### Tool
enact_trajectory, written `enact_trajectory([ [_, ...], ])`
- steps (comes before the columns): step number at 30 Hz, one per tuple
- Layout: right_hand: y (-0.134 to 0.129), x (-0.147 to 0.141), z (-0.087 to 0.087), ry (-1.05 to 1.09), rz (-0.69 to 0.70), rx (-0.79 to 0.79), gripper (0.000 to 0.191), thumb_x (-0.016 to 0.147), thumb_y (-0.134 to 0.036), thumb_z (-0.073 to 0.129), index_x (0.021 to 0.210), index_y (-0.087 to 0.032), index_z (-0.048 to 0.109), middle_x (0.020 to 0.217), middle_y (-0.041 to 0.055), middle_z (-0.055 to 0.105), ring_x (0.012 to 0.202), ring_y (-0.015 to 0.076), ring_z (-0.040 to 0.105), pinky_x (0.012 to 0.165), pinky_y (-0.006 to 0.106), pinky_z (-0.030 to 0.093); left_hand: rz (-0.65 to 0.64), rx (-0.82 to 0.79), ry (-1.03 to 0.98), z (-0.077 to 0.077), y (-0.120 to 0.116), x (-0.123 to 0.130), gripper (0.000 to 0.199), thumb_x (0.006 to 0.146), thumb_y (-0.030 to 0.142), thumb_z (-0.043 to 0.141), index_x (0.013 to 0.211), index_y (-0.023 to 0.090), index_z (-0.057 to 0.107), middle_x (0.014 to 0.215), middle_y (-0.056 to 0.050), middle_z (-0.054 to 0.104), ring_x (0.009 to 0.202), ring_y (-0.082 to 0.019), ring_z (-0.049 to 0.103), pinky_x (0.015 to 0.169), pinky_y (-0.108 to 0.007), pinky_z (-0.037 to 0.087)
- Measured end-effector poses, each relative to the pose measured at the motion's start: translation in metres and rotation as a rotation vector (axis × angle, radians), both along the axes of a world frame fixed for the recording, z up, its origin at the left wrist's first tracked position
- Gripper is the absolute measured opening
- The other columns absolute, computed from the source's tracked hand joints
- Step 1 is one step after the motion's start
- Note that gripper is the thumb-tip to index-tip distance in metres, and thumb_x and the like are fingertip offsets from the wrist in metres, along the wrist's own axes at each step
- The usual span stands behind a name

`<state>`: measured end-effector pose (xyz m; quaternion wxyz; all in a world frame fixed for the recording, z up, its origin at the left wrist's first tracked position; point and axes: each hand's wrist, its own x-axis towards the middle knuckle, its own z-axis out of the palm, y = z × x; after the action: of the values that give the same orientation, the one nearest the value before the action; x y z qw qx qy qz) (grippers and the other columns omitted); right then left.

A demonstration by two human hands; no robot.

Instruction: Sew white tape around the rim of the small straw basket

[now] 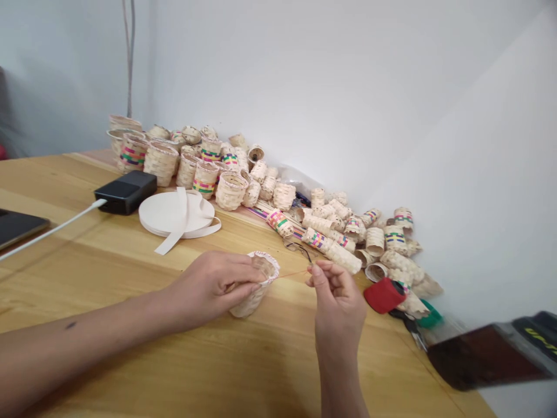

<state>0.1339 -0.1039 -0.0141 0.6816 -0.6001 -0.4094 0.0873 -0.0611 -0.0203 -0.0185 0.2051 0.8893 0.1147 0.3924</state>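
While our left hand (217, 281) grips a small woven basket (250, 305) near the middle of the scene, its fingers reach into the mouth and its thumb presses the outer wall. The basket leans over the wooden table (235, 371), its mouth tipped toward the far right, and pinkish-red stitches cross the pale band around its rim. From the right side of that rim a thin orange-red thread (290, 274) runs nearly straight to our right hand (342, 296), whose thumb and forefinger are pinched together on it; we cannot tell whether a needle is between them. Just beyond the right hand lies a thin, dark, curved item (300, 249), too small for us to make out. To the far left of the basket we see a roll of white tape (152, 215) with loose ends on top, and just behind it a black box (126, 191) with a white cable (56, 232) plugged in. Upright baskets (161, 162) crowd the far left, narrower woven tubes (343, 255) lie heaped toward the right, and a red spool (385, 295) sits at their near edge. At the near right is a blurred dark object (487, 354) with yellow lettering.
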Motion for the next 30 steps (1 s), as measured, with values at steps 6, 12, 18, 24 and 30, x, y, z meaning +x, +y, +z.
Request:
enact_trajectory([
  [6,-0.005,-0.01,0.008,-0.069,0.236,-0.087,0.022,0.081,-0.032,0.066,0.099,-0.018,0.067,0.074,0.0001,0.066,0.067,0.0129,0.063,0.061,0.024,0.053,0.068,-0.237,0.056,0.002,0.0,-0.001,0.02,0.088,0.029,0.056,0.1,0.021,0.07,0.081,0.0,0.069,0.064,-0.011,0.056,0.059,-0.02,0.039],
  [12,-0.002,-0.032,0.022,-0.307,0.37,-0.141,0.016,0.085,-0.027,0.062,0.098,-0.023,0.07,0.082,0.0002,0.072,0.07,0.0132,0.067,0.064,0.023,0.054,-0.023,-0.598,-0.08,0.009,0.002,0.001,0.028,0.085,0.036,0.059,0.106,0.02,0.069,0.086,0.0,0.069,0.073,-0.013,0.056,0.063,-0.02,0.041],
  [18,0.006,-0.047,0.029,-0.692,0.324,-0.033,0.013,0.087,-0.019,0.058,0.092,-0.022,0.07,0.089,0.0029,0.074,0.079,0.0174,0.069,0.072,0.027,0.053,-0.116,-0.669,-0.162,0.007,0.001,0.004,0.012,0.073,0.024,0.071,0.081,0.015,0.071,0.068,0.003,0.057,0.067,-0.011,0.048,0.06,-0.019,0.037],
  [24,0.001,-0.048,0.034,-0.77,0.341,-0.028,0.013,0.088,-0.02,0.06,0.093,-0.023,0.071,0.09,0.0014,0.074,0.081,0.0166,0.069,0.072,0.025,0.053,-0.136,-0.62,-0.217,0.002,0.001,0.005,0.012,0.083,0.024,0.065,0.081,0.016,0.073,0.07,0.001,0.059,0.071,-0.012,0.054,0.066,-0.021,0.04],
  [30,-0.002,-0.042,0.035,-0.597,0.377,-0.124,0.013,0.086,-0.024,0.061,0.092,-0.024,0.073,0.092,0.0013,0.074,0.081,0.0178,0.068,0.07,0.026,0.053,-0.17,-0.522,-0.169,0.005,-0.003,0.004,0.02,0.087,0.026,0.06,0.076,0.013,0.071,0.069,0.0,0.059,0.068,-0.012,0.054,0.064,-0.021,0.04],
])
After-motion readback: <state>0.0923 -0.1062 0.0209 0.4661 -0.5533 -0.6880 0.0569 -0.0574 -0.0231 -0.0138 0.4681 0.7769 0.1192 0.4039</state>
